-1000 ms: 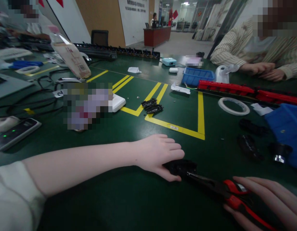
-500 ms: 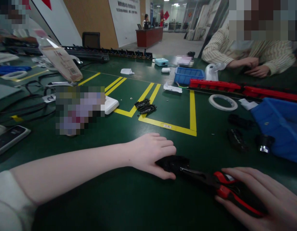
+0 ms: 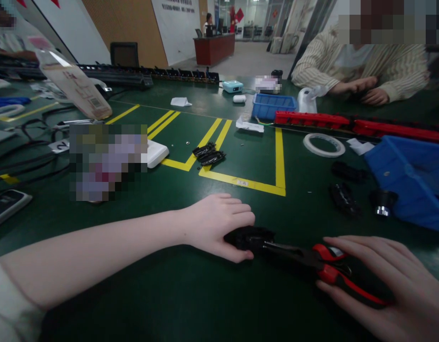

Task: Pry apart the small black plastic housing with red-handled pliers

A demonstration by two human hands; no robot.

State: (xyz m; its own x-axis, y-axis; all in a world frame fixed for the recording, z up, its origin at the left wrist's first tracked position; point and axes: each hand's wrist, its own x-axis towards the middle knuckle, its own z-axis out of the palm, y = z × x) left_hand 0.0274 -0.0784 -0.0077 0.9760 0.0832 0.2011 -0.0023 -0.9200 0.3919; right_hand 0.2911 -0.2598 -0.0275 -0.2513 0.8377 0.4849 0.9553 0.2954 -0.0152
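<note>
- Left hand [image 3: 219, 227] closed over black part [image 3: 253, 236], pinning it to table [image 3: 169, 294].
- Right hand [image 3: 386, 285] wrapped around pliers [image 3: 312, 260]; long axis runs left, tips at the part.

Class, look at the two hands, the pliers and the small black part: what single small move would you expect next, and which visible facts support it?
Probably a gentle squeeze of the pliers. Their tips already reach into the black part, which the left hand pins to the table, and the right hand wraps the red handles.
</note>
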